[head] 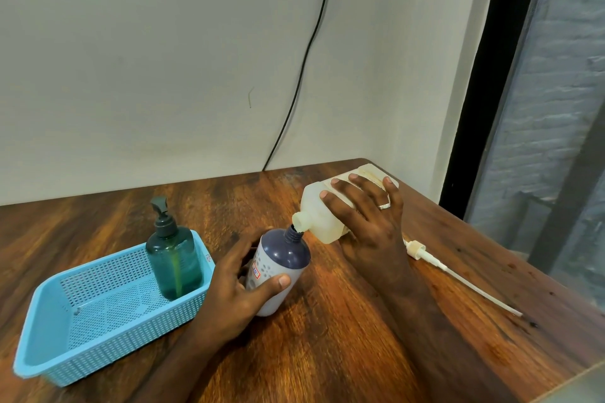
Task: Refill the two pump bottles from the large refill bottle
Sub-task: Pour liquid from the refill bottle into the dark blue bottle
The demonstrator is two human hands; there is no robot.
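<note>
A person's right hand (370, 216) is gripping a large pale refill bottle (322, 208), fingers spread over its upper side, a ring (384, 205) showing on one finger. The bottle is being held tipped on its side above the wooden table (343, 321), its open spout (302, 219) angled down and meeting the neck of a grey bottle with a dark top (280, 267). The left hand (240, 285) is grasping that grey bottle around its body, thumb lying across the front, and is holding it tilted toward the spout. No pump is sitting on its neck. A white pump with a long tube (458, 275) is lying on the table just beyond the right wrist. To the left, a green pump bottle (173, 258), its dark pump in place, is standing upright in the far right corner of a light blue basket (49, 360). A black cable (304, 65) is running down the wall behind.
</note>
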